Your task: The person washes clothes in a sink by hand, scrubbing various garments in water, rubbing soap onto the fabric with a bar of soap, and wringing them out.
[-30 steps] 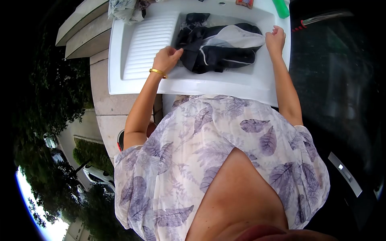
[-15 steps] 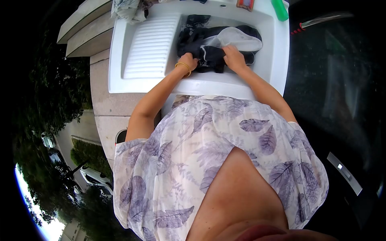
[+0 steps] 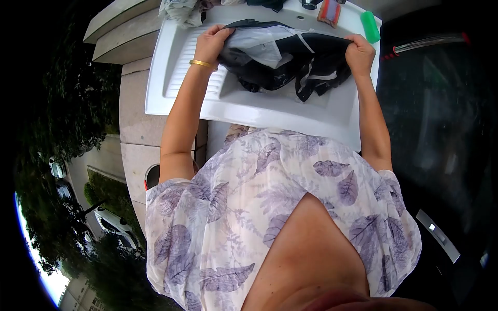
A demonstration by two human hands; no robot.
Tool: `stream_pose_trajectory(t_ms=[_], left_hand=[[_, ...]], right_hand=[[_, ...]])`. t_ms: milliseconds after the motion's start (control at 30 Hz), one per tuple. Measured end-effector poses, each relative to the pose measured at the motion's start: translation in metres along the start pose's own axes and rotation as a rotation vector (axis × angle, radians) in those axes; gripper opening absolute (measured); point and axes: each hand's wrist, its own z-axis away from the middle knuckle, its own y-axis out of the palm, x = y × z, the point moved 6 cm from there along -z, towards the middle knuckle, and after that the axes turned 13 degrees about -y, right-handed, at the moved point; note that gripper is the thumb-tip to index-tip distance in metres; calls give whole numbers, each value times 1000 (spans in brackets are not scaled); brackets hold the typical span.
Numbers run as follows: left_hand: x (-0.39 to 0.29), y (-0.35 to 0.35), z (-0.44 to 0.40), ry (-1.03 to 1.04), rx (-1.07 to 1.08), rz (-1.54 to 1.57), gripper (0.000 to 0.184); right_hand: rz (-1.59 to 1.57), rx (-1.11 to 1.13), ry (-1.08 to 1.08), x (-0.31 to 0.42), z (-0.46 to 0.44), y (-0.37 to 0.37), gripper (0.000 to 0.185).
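Note:
A wet black garment (image 3: 275, 75) with a whitish lining and pale stripes is stretched sideways above the basin of the white laundry sink (image 3: 233, 111). My left hand (image 3: 211, 44), with a yellow bangle at the wrist, is closed on one end of it, over the ribbed washboard (image 3: 182, 72). At the other end, my right hand (image 3: 360, 56) grips the dark edge near the sink's right wall. Between the hands the cloth sags, and its lower folds hang into the basin. What kind of garment it is I cannot tell.
Greyish cloth (image 3: 181, 11) lies on the sink's back left corner, with dark cloth (image 3: 265, 3) beside it. A red-edged packet (image 3: 329, 13) and a green object (image 3: 370, 27) sit along the back right. A dark glossy panel (image 3: 430, 119) borders the right side.
Both hands have risen from the basin and spread far apart, pulling the black garment up and out wide. Before, it lay bunched in the basin with the hands close together.

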Motion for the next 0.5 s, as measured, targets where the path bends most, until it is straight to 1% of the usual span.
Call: stream_pose_trajectory(t_ms=[33,67,133,167,267,300,333,367,400,433,467,500], left_hand=[[-11,1,3,44,14,-115,17],[-15,3,3,-1,36,-110,19],[-17,7,4,-95,80,-100,23],[-10,9,5,-229,102,-54,28],[25,17,0,-476,105,43,32],[29,29,7,-480,133,132,33],[35,39,7,-482,166,184,31],[33,52,11,-455,214,217,32],[32,66,14,-428,262,251,33],[31,79,14,-359,318,215,35],[29,93,15,-292,351,96,39],[31,107,16,-189,296,-28,42]], right_hand=[[55,17,-3,-9,4,1,20],[110,35,-5,-19,9,2,20],[206,155,193,-60,32,8,21],[255,214,294,-67,39,11,22],[523,399,295,-68,58,13,25],[386,370,318,-65,62,16,25],[171,273,243,-61,67,24,23],[26,256,264,-35,67,31,20],[-127,284,199,-8,68,41,18],[-292,423,335,9,73,55,18],[-416,428,359,17,83,72,18],[-463,497,427,25,86,85,19]])
